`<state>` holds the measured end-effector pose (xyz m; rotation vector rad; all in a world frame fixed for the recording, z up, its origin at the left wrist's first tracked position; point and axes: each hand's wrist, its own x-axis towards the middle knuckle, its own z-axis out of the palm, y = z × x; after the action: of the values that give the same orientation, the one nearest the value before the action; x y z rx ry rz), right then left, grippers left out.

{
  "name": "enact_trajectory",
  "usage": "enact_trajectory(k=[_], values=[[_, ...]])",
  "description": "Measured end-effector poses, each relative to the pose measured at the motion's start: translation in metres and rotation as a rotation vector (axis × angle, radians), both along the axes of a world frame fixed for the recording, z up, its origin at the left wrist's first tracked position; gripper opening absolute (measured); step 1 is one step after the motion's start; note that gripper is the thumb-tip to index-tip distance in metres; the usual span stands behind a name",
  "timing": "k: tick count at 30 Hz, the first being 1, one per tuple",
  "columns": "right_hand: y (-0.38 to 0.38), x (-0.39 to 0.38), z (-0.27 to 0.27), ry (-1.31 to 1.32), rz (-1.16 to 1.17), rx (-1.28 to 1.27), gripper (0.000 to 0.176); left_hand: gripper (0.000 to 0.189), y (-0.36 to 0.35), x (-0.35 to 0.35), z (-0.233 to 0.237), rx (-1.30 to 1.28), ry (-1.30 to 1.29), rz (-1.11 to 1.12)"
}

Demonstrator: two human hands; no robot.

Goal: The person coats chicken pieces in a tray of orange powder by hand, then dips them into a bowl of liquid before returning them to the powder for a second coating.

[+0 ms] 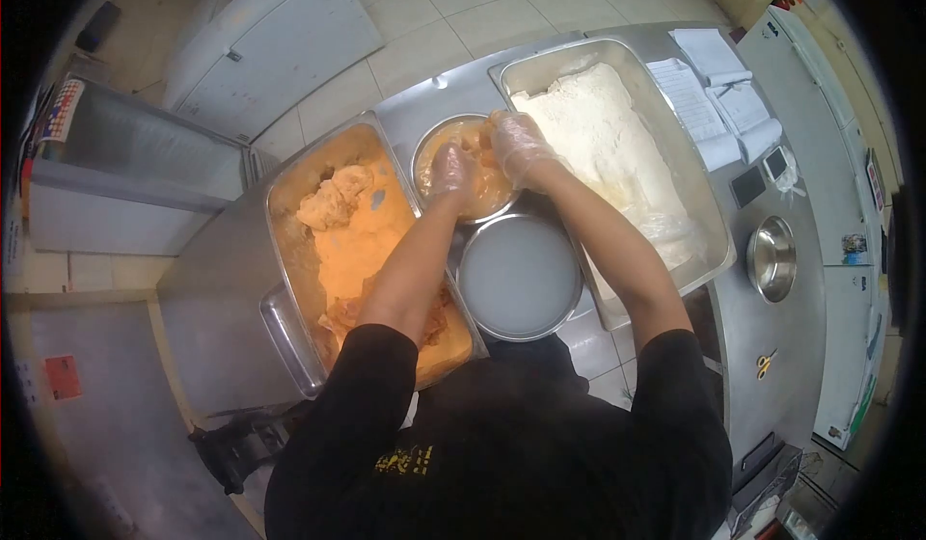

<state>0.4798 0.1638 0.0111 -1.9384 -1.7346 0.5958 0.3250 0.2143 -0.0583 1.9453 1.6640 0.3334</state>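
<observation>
A round metal bowl [421,175] holds orange-brown liquid with some lumpy pieces in it. My left hand [451,172], in a clear plastic glove, reaches into this bowl from the near left, its fingertips hidden in the contents. On the bowl's right side is my right hand [521,145], gloved too, with fingers curled around something orange and lumpy that I cannot clearly identify. To the left, a deep metal pan [282,251] contains an orange coating and clumps of what looks like raw meat. A large metal pan [716,222] of white flour [603,130] lies to the right.
Close to my body sits a round bowl of cloudy whitish liquid [521,275]. Farther right on the steel counter are papers [719,96], a phone-like dark device [747,186], a shiny empty bowl [772,258] and yellow-handled scissors [766,363]. A white chest freezer [280,53] stands beyond the counter.
</observation>
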Motion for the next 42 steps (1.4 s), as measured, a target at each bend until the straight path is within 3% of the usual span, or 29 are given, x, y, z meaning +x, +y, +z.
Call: enact_trajectory(k=[7, 12, 14, 16, 18, 22, 25, 28, 33, 35, 40, 42], values=[[-0.002, -0.002, 0.001, -0.027, -0.052, -0.002, 0.021, 0.029, -0.018, 0.01, -0.01, 0.112, -0.106, -0.026], [-0.005, -0.005, 0.013, 0.003, -0.111, -0.046, 0.023, 0.027, -0.009, 0.017, -0.054, -0.128, -0.64, 0.189], [-0.006, -0.005, 0.013, 0.03, -0.113, -0.052, 0.025, 0.027, -0.014, 0.017, -0.043, -0.052, -0.579, 0.119], [-0.007, -0.004, 0.014, 0.078, -0.125, -0.043, 0.028, 0.029, -0.025, 0.013, -0.023, 0.199, -0.288, -0.063], [-0.005, -0.004, 0.011, 0.181, -0.172, -0.061, 0.031, 0.027, -0.027, 0.01, -0.01, 0.212, -0.17, -0.06], [-0.003, -0.005, 0.01, 0.222, -0.144, -0.094, 0.025, 0.023, -0.001, 0.007, 0.024, -0.069, 0.064, 0.001], [0.004, -0.007, 0.007, 0.184, -0.093, -0.022, 0.026, 0.024, -0.006, -0.009, 0.049, 0.033, -0.363, 0.039], [0.011, -0.01, 0.004, 0.371, -0.146, -0.073, 0.026, 0.028, -0.004, -0.018, 0.076, -0.053, -0.399, 0.029], [0.007, -0.017, 0.018, 0.534, -0.22, -0.079, 0.027, 0.029, -0.001, -0.039, 0.1, 0.064, -0.315, -0.107], [0.007, -0.016, 0.032, 0.462, -0.179, -0.066, 0.025, 0.029, 0.01, -0.04, 0.105, 0.121, -0.263, -0.138], [-0.003, -0.021, 0.043, -0.029, -0.016, 0.029, 0.021, 0.03, 0.01, -0.045, 0.118, 0.124, -0.283, -0.133], [-0.002, -0.024, 0.045, 0.185, -0.137, -0.044, 0.022, 0.03, 0.015, -0.047, 0.111, 0.168, -0.244, -0.18]])
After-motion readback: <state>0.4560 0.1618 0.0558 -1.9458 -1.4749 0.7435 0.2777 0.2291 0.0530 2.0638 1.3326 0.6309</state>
